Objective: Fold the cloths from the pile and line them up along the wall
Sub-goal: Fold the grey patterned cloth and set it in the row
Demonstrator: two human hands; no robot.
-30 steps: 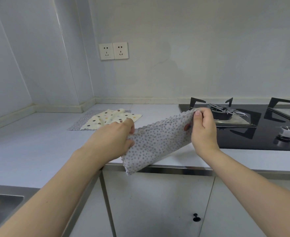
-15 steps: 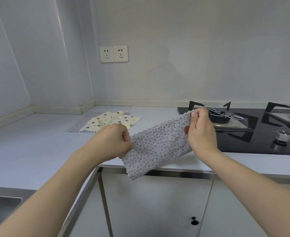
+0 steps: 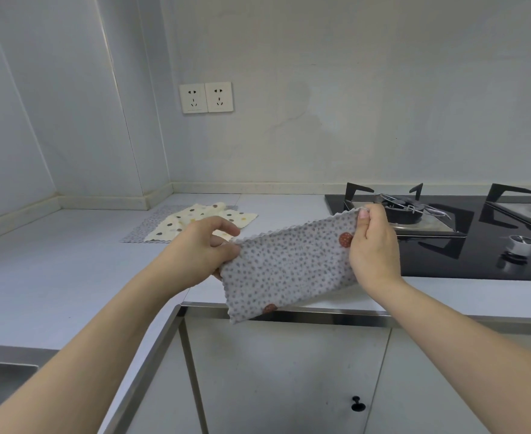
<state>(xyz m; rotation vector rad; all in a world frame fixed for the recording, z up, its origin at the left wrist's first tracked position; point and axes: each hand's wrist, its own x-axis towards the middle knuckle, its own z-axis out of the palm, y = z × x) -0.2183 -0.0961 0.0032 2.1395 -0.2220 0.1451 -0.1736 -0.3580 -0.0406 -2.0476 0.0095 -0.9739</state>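
Two hands are working one grey dotted cloth (image 3: pixel 289 267) in the air over the counter edge (image 3: pixel 320 316): left hand (image 3: pixel 201 249) is pinching the lower-left end, right hand (image 3: pixel 372 245) is pinching the upper-right corner, keeping it taut, probably to square it for the next fold. It's looking already doubled lengthwise, though layers are hard to count. Two cloths are lying in the pile (image 3: pixel 192 223) near the wall, cream on grey. None are lined up yet.

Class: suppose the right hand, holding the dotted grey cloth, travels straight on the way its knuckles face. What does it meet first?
Probably the stove burner, just beyond the right hand gripping the grey cloth. Depth is uncertain; it might pass above it toward the wall.
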